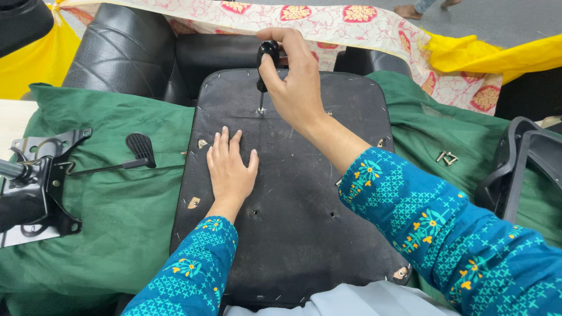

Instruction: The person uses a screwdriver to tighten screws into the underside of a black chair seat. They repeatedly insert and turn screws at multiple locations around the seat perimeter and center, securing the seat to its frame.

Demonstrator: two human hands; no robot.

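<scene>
An upturned black chair seat base [304,222] lies flat in front of me on a green cloth [123,205]. My left hand [229,169] rests palm down on its fabric underside, fingers apart. My right hand [295,82] grips the black handle of a screwdriver [266,58], held upright with its tip on a screw near the far middle of the seat base. Small screw holes and metal staples dot the panel.
A black metal chair mechanism with a lever [41,181] lies at the left on the cloth. Loose metal bolts [448,157] sit at the right, beside a black plastic armrest part [521,169]. Black cushions [129,52] and patterned fabric [351,26] lie beyond.
</scene>
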